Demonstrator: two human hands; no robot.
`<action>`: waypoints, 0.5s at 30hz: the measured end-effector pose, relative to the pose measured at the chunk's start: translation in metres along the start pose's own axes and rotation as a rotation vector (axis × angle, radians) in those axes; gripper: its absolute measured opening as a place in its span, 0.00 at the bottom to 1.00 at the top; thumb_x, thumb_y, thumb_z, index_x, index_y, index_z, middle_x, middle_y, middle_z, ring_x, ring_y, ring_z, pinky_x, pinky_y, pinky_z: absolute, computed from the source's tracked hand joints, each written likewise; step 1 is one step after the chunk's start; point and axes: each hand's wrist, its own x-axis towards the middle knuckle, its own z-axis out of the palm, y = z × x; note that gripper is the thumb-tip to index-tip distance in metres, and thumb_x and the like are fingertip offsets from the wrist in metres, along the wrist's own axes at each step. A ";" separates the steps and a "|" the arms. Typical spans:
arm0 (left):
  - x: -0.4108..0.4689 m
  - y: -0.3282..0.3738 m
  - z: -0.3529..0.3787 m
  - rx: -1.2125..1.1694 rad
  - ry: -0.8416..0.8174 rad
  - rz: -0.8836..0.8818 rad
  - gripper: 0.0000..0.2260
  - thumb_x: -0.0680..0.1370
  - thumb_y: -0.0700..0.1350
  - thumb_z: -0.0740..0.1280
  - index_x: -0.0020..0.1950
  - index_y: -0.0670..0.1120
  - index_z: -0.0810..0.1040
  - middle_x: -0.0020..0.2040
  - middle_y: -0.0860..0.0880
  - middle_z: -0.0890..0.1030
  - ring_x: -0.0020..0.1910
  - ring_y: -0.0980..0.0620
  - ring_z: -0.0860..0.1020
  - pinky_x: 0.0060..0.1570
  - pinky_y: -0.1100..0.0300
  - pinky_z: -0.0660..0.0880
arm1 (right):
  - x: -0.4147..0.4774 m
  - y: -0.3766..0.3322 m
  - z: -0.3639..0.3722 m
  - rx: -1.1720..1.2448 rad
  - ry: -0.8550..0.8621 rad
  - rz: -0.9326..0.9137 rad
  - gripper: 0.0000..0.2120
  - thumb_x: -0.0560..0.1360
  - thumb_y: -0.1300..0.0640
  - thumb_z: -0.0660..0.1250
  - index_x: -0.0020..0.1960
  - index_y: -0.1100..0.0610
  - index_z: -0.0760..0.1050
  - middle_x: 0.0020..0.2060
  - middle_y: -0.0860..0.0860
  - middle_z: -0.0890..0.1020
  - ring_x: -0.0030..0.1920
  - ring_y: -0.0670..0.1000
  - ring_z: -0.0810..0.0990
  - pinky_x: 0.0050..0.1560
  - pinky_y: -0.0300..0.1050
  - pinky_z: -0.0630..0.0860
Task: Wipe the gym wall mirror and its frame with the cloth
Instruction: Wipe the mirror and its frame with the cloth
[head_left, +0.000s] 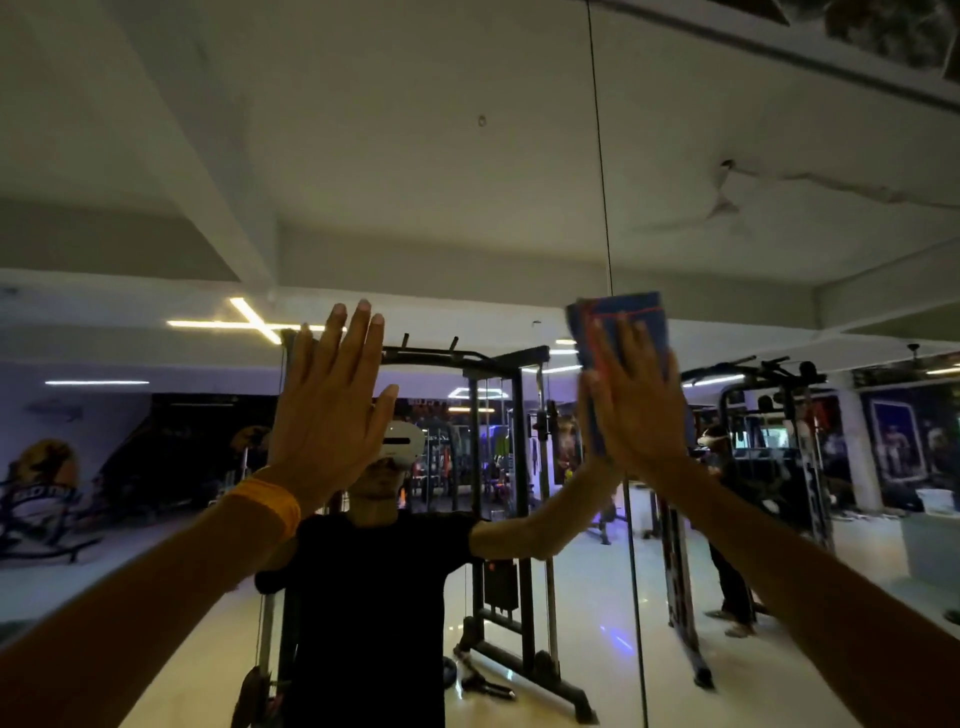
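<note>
Up on the glass of the mirror (467, 208), the right hand (636, 400) presses the blue cloth (623, 317) flat. Its fingers are spread and point up, so the cloth is pinned under the palm, not pinched. The cloth sticks out above the fingertips and stands taller than it is wide.

A thin dark seam (602, 182) runs straight up and down the mirror, and the cloth sits right on that line. I think this seam is where two panes meet, but the dim light makes it hard to be sure.

The left hand (332, 405) is open and holds nothing. It rests flat against the glass, well apart from the cloth, with an orange wristband (270, 504) below it.

So the right hand is the one to wipe, and lots of glass lies above the cloth.
</note>
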 end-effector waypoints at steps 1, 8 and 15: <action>-0.001 0.000 0.002 0.021 -0.004 0.003 0.34 0.84 0.60 0.43 0.84 0.40 0.54 0.84 0.40 0.52 0.84 0.39 0.50 0.79 0.34 0.53 | 0.006 0.008 -0.002 0.031 -0.010 0.118 0.29 0.86 0.40 0.39 0.84 0.50 0.51 0.83 0.56 0.55 0.83 0.60 0.52 0.77 0.72 0.55; -0.010 0.018 0.001 -0.025 0.024 -0.028 0.32 0.85 0.57 0.47 0.84 0.39 0.53 0.85 0.40 0.50 0.84 0.40 0.47 0.81 0.37 0.48 | -0.085 -0.073 0.016 0.001 -0.097 -0.405 0.29 0.86 0.40 0.40 0.84 0.47 0.50 0.84 0.53 0.52 0.84 0.57 0.49 0.79 0.67 0.48; -0.028 0.072 0.012 -0.061 0.012 0.031 0.31 0.85 0.53 0.54 0.84 0.40 0.53 0.85 0.42 0.49 0.84 0.42 0.46 0.81 0.37 0.49 | -0.010 0.019 0.006 0.064 -0.008 0.023 0.31 0.85 0.37 0.37 0.84 0.49 0.51 0.83 0.55 0.56 0.83 0.58 0.52 0.79 0.70 0.53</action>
